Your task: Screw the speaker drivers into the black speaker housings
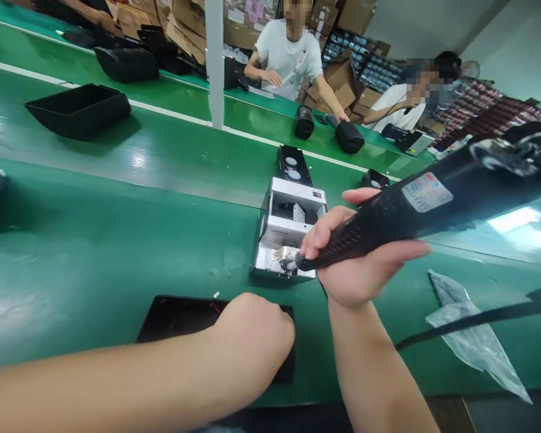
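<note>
Head view: my right hand [354,273] wraps the black electric screwdriver [419,207], which slants up and right from my fingers; it looks rigid and fairly heavy, best held by its ribbed lower grip. Its nose reaches the screw feeder [282,231] just past my fingertips. My left hand [256,334], fingers hidden, grip untellable, covers part of a shallow black housing [178,316].

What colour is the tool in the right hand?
The tool is black; head view shows it.
</note>
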A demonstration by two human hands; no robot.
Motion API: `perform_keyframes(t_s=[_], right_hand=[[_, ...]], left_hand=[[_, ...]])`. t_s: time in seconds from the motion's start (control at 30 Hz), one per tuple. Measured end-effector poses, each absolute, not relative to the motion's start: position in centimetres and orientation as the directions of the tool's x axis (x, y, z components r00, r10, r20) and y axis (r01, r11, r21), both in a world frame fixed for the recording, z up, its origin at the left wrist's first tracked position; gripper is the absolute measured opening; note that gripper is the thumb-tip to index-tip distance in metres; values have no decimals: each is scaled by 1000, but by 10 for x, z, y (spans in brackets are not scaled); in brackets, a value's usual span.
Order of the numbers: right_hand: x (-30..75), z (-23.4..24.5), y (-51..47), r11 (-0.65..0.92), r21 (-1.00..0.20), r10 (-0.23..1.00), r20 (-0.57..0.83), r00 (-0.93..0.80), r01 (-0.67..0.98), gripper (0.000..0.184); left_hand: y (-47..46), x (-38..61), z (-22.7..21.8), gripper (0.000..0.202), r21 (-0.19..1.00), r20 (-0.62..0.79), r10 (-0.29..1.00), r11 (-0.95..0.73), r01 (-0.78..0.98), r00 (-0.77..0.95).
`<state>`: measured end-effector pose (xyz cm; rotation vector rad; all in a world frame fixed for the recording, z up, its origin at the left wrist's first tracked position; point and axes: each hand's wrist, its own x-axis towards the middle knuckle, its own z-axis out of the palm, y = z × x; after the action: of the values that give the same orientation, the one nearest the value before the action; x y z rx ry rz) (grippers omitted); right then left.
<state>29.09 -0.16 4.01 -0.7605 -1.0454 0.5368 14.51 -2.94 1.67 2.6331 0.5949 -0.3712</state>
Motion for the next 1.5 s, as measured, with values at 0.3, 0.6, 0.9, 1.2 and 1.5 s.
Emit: perform_keyframes(t_s=[0.3,0.6,0.9,1.2,1.5], right_hand=[[289,34,-17,569,-822,760,513,398,-27,78],[294,58,-73,539,-834,765,425,484,-120,52],[283,40,-93,466,-872,834,377,403,-149,50],[273,13,-80,473,-866,835,383,395,-160,66],[270,7,-75,438,-887,846,352,400,-145,67]], left_hand=[[68,138,74,31,297,173,698,-709,639,694],[22,82,42,11,465,-37,458,-779,421,888],[-17,76,3,43,280,-458,395,-786,551,797],[-10,81,3,20,330,-485,377,-756,565,789],[-11,77,-5,21,345,-391,374,-787,511,841]])
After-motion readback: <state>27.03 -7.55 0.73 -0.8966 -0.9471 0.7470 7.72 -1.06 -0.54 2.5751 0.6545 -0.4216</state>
